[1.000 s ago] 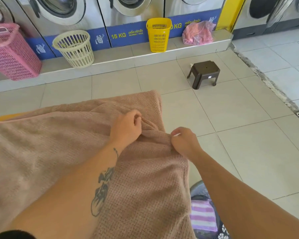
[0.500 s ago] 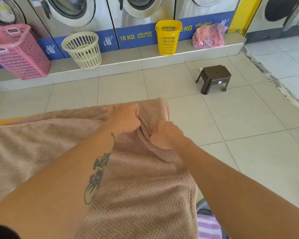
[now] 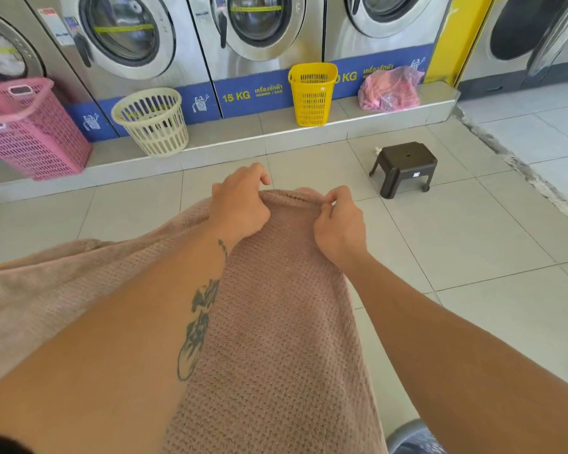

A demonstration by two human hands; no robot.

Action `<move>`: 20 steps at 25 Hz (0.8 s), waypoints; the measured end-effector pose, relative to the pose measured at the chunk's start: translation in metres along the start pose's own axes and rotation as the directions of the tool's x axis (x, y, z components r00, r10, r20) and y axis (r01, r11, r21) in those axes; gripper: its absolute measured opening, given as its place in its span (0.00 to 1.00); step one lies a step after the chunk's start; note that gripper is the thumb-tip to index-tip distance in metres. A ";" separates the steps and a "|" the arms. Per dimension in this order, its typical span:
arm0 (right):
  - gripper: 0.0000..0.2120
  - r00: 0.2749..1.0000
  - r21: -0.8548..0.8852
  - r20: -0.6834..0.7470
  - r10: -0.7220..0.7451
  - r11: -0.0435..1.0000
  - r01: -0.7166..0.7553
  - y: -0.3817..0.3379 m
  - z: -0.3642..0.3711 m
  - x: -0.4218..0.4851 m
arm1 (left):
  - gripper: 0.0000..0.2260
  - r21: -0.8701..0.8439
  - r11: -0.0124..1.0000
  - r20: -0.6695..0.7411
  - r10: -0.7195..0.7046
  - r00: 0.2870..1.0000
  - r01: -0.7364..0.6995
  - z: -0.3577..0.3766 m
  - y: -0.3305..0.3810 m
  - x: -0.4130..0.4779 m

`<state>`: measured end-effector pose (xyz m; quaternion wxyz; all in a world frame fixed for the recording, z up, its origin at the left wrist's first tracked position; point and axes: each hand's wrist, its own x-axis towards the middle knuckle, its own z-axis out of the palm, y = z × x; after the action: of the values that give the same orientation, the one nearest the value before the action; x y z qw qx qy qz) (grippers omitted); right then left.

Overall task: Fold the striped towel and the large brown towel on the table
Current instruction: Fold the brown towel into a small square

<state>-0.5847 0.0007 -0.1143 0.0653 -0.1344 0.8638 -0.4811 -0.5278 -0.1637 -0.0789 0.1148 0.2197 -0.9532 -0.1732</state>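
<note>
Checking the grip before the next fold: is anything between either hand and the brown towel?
Nothing visible does. The left hand and the right hand both pinch the far edge of the brown towel directly, with nothing between fingers and cloth.

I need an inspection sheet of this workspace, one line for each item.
Surface: table not seen; brown towel fills the foreground; tiled floor beyond.
Job's things: brown towel's top edge held up; striped towel not seen.
Clutter: brown stool on the floor.
Hands: left hand and right hand both pinch the towel's top edge, apart.
Cables: nothing seen.
Surroundings: washing machines; pink basket, cream basket, yellow basket, pink mesh bag on the ledge.
</note>
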 end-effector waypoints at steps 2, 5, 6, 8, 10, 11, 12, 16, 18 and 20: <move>0.06 0.986 0.064 0.050 0.160 0.984 -0.163 0.014 0.010 0.014 | 0.15 0.078 0.997 -0.018 0.014 1.000 -0.012 0.012 0.006 0.005; 0.10 0.821 0.234 0.366 0.439 0.810 -0.537 0.028 0.012 0.025 | 0.14 0.201 0.978 0.182 -0.089 0.979 0.051 0.027 0.007 0.014; 0.11 0.769 0.243 0.445 0.460 0.764 -0.598 0.030 0.012 0.026 | 0.18 0.194 0.975 0.328 -0.171 0.929 0.111 0.030 0.005 0.017; 0.11 0.743 0.238 0.500 0.444 0.755 -0.611 0.038 0.011 0.026 | 0.20 0.047 0.961 0.512 -0.256 0.820 0.271 0.031 0.002 0.022; 0.09 0.752 0.257 0.507 0.421 0.760 -0.598 0.045 0.012 0.027 | 0.17 0.030 0.953 0.542 -0.269 0.797 0.301 0.032 -0.001 0.027; 0.08 0.756 0.269 0.503 0.418 0.756 -0.597 0.049 0.015 0.028 | 0.16 0.078 0.944 0.572 -0.305 0.761 0.320 0.032 -0.001 0.028; 0.06 0.753 0.284 0.503 0.424 0.742 -0.607 0.052 0.016 0.028 | 0.16 0.124 0.933 0.615 -0.340 0.711 0.339 0.032 0.000 0.028; 0.03 0.726 0.340 0.573 0.380 0.696 -0.633 0.056 0.020 0.021 | 0.09 0.118 0.922 0.645 -0.354 0.677 0.369 0.034 -0.002 0.040; 0.09 0.807 0.443 0.472 0.354 0.697 -0.565 0.051 0.018 0.022 | 0.10 0.050 0.955 0.489 -0.278 0.827 0.291 0.039 -0.006 0.049; 0.15 0.875 0.500 0.313 0.370 0.719 -0.483 0.046 0.017 0.025 | 0.09 -0.062 0.975 0.244 -0.195 0.950 0.216 0.044 -0.003 0.047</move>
<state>-0.6120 0.0024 -0.1623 0.2940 0.0492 0.6794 -0.6705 -0.5808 -0.1750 -0.1134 -0.0087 0.2901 -0.9235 -0.2509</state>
